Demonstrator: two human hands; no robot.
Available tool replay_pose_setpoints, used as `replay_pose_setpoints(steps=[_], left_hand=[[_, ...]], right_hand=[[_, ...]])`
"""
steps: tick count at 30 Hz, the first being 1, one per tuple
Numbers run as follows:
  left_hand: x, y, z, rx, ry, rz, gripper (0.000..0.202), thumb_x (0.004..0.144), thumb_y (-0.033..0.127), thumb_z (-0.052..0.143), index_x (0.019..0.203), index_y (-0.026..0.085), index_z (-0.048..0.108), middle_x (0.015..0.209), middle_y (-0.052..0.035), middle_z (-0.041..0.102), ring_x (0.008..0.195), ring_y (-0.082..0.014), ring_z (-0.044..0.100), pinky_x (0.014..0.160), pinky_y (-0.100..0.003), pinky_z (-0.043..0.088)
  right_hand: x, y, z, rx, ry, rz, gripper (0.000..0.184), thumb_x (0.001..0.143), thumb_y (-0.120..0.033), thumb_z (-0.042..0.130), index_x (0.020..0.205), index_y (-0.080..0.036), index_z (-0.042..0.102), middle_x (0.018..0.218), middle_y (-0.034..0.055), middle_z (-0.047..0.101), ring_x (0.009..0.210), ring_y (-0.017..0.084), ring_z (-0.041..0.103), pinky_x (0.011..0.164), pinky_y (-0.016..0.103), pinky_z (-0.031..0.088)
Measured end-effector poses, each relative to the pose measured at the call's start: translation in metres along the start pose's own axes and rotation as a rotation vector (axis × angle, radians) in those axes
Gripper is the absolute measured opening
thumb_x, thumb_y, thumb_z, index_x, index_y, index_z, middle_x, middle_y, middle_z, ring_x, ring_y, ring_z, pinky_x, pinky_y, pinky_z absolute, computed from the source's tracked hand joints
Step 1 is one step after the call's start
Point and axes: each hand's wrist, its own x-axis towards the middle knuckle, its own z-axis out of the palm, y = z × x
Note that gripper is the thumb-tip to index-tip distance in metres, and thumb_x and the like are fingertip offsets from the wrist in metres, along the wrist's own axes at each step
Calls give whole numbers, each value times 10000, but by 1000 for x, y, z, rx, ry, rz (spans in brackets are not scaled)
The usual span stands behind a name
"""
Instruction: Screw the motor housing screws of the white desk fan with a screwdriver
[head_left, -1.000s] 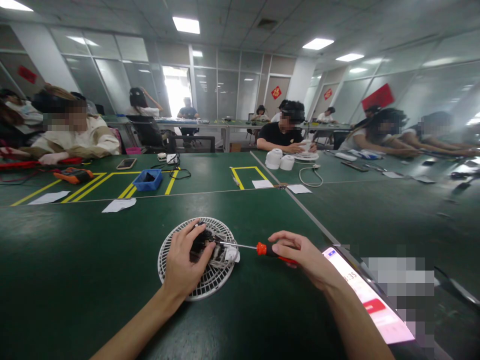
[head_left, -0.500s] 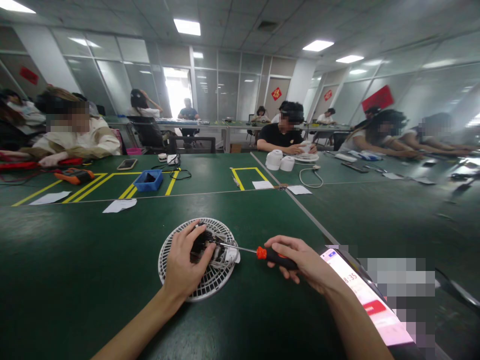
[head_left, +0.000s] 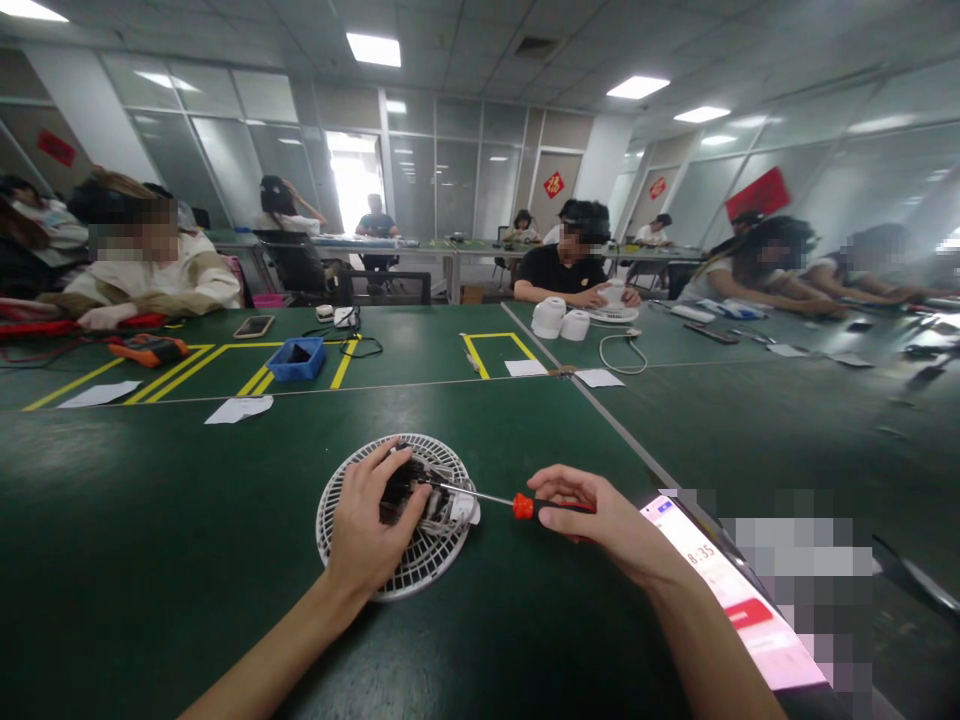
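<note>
A round white fan grille [head_left: 337,508] lies on the green table in front of me, with a dark motor-like part and light-coloured wires [head_left: 442,515] at its middle. My left hand [head_left: 373,520] is closed over the dark part, fingers at its far side and thumb at its near side, hiding much of it. In my right hand [head_left: 581,510] is a screwdriver [head_left: 523,506] with a red-and-black handle. Its shaft points left, nearly level, and the tip meets the dark part near my left thumb. My right fingers curl loosely about the handle.
A lit phone [head_left: 739,590] lies right of my right forearm. Farther off are a blue bin [head_left: 297,372], paper slips [head_left: 238,409], white rounded parts [head_left: 548,318] and a white cable [head_left: 626,360]. Across the table, a person in black [head_left: 570,270] handles a white part.
The fingers of my right hand have shifted around the screwdriver handle, the lower ones drawing up. My left hand and the grille have stayed in place.
</note>
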Motion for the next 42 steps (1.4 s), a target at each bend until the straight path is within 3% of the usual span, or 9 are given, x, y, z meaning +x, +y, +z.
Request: replay_pose_setpoints(steps=[5,10,18,24,27,31,35,38,42], left_hand=[[0,-1,0,6,1,-1,448,910,309,706,1328,225,565,1365,-108,620,1206,-271,602,1038,-461,500],[-2,-2,1,12,-4,-1,461,906,309,712,1334,223,562,1371,-110,616,1220,-274,598,1049,-461,494],[-1,0,1,12,1,2,451,913,313,702,1333,232,560,1364,-110,620,1211,-275,604,1032,-476,507],[-2,0,1,13,-2,-1,448,916,316,698,1334,238,555,1362,-112,620,1205,-275,604,1025,-488,514],[-2,0,1,12,-10,-9,450,913,321,699,1332,238,559,1367,-113,618,1207,-281,606,1028,-494,515],[-2,0,1,10,-8,-16,449,911,328,699,1331,244,565,1368,-107,618,1206,-283,609,1033,-493,513],[-2,0,1,6,-7,-11,456,910,315,705,1335,240,559,1367,-109,615,1214,-278,602,1041,-484,504],[-2,-1,1,5,-13,-15,460,909,322,708,1337,245,558,1363,-105,615,1219,-279,598,1040,-484,502],[-2,0,1,8,-8,-10,456,910,318,706,1335,239,558,1359,-105,618,1221,-277,596,1038,-481,501]], right_hand=[[-1,-2,6,63,-20,157,447,837,-593,663,1050,-201,678,899,67,723,724,193,683,533,270,498],[-2,-6,7,60,-51,181,431,818,-535,663,1073,-188,639,752,43,730,495,116,563,410,210,376],[-1,-3,0,53,-6,48,436,732,-491,824,1025,-207,671,820,10,693,598,120,553,481,224,365],[-1,0,-3,26,8,-70,405,664,-351,888,1004,-209,719,945,28,711,857,187,635,788,323,491],[-3,-1,-1,18,4,-80,413,661,-344,897,1007,-206,718,946,31,706,855,185,629,812,329,503],[-6,-5,4,61,-96,56,455,781,-501,804,1110,-215,673,1003,68,722,805,190,664,621,284,541],[-9,-9,7,78,-159,192,441,898,-578,591,1122,-204,658,803,53,737,465,104,525,364,193,341],[-9,-11,6,97,-129,180,392,876,-499,585,1119,-200,658,745,42,736,424,87,482,351,181,282],[-7,-11,5,60,-123,142,395,845,-479,646,1113,-189,653,792,53,748,476,96,515,385,189,303]])
